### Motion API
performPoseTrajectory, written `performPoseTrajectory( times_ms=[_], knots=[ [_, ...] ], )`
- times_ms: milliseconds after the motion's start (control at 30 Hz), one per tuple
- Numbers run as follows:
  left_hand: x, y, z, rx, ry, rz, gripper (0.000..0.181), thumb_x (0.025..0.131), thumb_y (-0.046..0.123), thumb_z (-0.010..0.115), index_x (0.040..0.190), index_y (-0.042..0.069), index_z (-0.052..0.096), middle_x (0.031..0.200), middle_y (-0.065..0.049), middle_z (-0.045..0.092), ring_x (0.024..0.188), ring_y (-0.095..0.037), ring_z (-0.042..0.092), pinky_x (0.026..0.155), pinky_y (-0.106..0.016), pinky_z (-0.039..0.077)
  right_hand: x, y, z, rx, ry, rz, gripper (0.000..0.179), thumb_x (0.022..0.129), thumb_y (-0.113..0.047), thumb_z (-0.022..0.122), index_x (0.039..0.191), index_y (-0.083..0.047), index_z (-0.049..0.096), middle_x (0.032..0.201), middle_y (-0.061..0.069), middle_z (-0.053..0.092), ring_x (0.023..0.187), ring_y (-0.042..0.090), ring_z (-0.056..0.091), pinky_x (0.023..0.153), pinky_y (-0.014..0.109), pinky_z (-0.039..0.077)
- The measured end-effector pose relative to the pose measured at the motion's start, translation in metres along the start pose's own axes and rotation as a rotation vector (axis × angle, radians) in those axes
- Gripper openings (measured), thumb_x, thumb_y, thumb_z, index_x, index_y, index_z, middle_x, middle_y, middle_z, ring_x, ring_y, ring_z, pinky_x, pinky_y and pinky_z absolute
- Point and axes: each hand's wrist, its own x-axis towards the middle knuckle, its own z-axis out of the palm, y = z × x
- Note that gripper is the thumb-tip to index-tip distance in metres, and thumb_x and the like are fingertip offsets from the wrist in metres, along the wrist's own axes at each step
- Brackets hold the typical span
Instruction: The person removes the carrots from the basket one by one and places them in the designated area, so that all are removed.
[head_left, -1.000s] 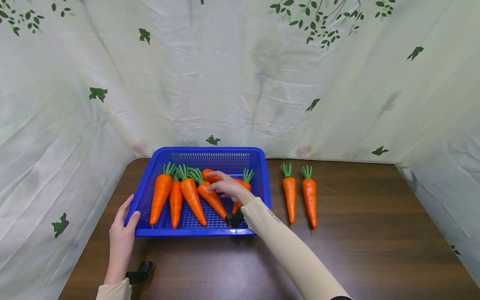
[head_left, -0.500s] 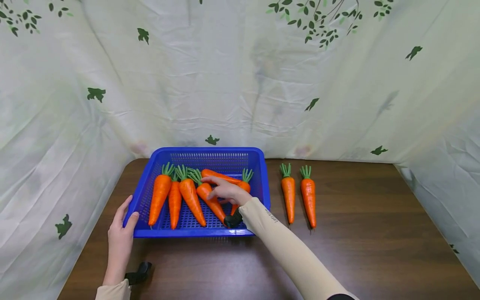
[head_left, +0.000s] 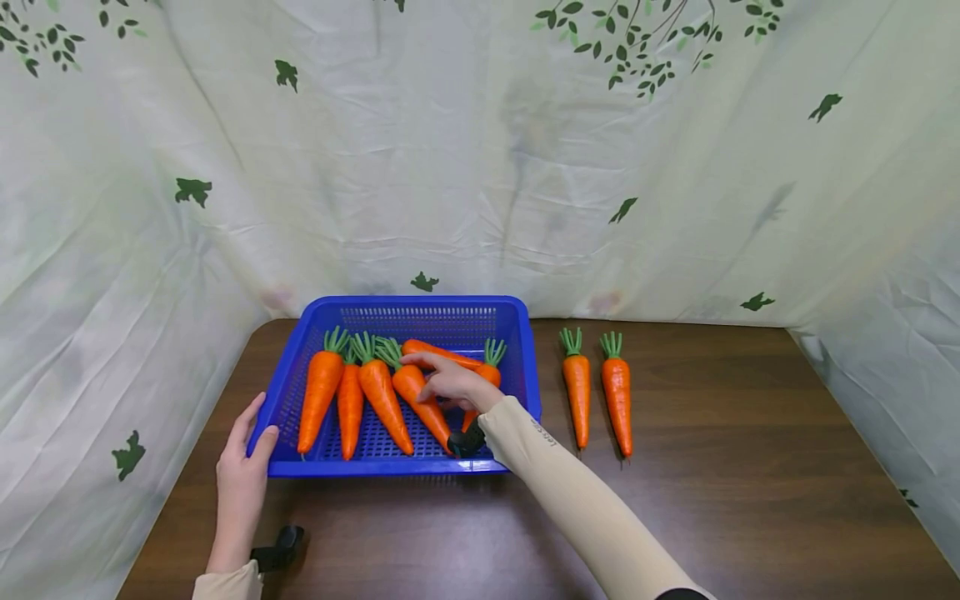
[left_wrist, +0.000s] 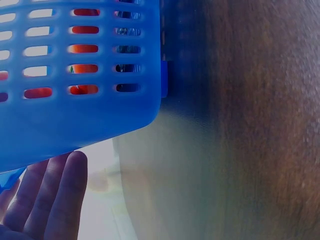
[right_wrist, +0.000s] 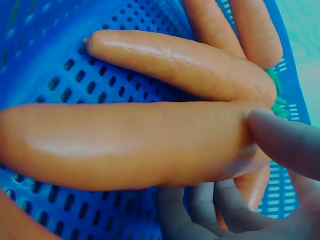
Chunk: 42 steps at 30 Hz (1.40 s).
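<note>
A blue plastic basket (head_left: 420,468) holds several orange carrots with green tops. My left hand (head_left: 243,467) grips the basket's near left corner; in the left wrist view its fingers (left_wrist: 67,195) lie against the outside under the rim. My right hand (head_left: 453,383) reaches inside and holds a carrot (head_left: 420,400) near its leafy end, thumb on one side and fingers on the other. To its left, three carrots lie side by side, the nearest being a slim carrot (head_left: 385,408). Behind the hand is a crosswise carrot (head_left: 438,350). Another carrot (head_left: 491,372) is partly hidden by the right hand.
Two more carrots, a left one (head_left: 577,400) and a right one (head_left: 617,404), lie side by side on the brown wooden table (head_left: 750,467), right of the basket. A pale leaf-printed cloth (head_left: 450,167) hangs behind and along both sides.
My right hand has shifted slightly left and down onto the carrot, baring more of the crosswise carrot behind it. The left hand stays at the basket corner.
</note>
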Motion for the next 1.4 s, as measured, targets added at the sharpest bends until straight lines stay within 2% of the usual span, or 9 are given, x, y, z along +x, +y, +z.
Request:
performPoseTrajectory(
  times_ms=[267,600,867,1167,1400],
  knots=[
    [0.001,-0.002,0.001,-0.013,-0.011,-0.007,0.052,0.101,0.033,0.044,0.151,0.025,0.032,0.150,-0.011,0.034,0.132,-0.032,0.035,0.109,-0.045,0.029,0.001,-0.005,0.000,0.178,0.015,-0.069,0.056,0.091,0.001,0.053,0.142,-0.022,0.045,0.147,0.007,0.035,0.113,0.026,0.050,0.094,0.051,0.043],
    [0.001,-0.001,0.002,-0.009,-0.016,0.000,0.052,0.101,0.033,0.044,0.151,0.025,0.031,0.149,-0.013,0.036,0.128,-0.033,0.038,0.107,-0.048,0.031,-0.006,-0.016,-0.006,0.306,0.014,-0.122,0.054,0.095,-0.001,0.051,0.145,-0.020,0.041,0.142,0.012,0.042,0.107,0.030,0.056,0.096,0.051,0.042],
    [0.001,-0.001,0.002,-0.016,-0.013,0.006,0.052,0.101,0.033,0.044,0.151,0.025,0.031,0.149,-0.013,0.035,0.129,-0.033,0.037,0.107,-0.051,0.029,-0.016,-0.025,-0.013,0.361,0.032,-0.170,0.054,0.095,-0.002,0.051,0.145,-0.021,0.041,0.139,0.015,0.045,0.103,0.028,0.058,0.086,0.043,0.048],
    [0.001,-0.001,0.001,-0.016,-0.016,-0.007,0.052,0.102,0.034,0.043,0.151,0.024,0.031,0.150,-0.011,0.035,0.130,-0.032,0.036,0.107,-0.049,0.031,-0.033,-0.030,-0.025,0.427,0.039,-0.235,0.055,0.094,0.000,0.050,0.145,-0.020,0.041,0.132,0.017,0.047,0.099,0.024,0.057,0.092,0.042,0.046],
    [0.001,-0.002,0.001,-0.033,-0.022,-0.014,0.053,0.102,0.033,0.041,0.152,0.023,0.028,0.153,-0.010,0.030,0.135,-0.035,0.032,0.106,-0.056,0.028,-0.048,-0.035,-0.033,0.443,0.047,-0.280,0.055,0.094,0.000,0.050,0.145,-0.018,0.041,0.134,0.015,0.046,0.100,0.021,0.056,0.085,0.034,0.047]
  ],
)
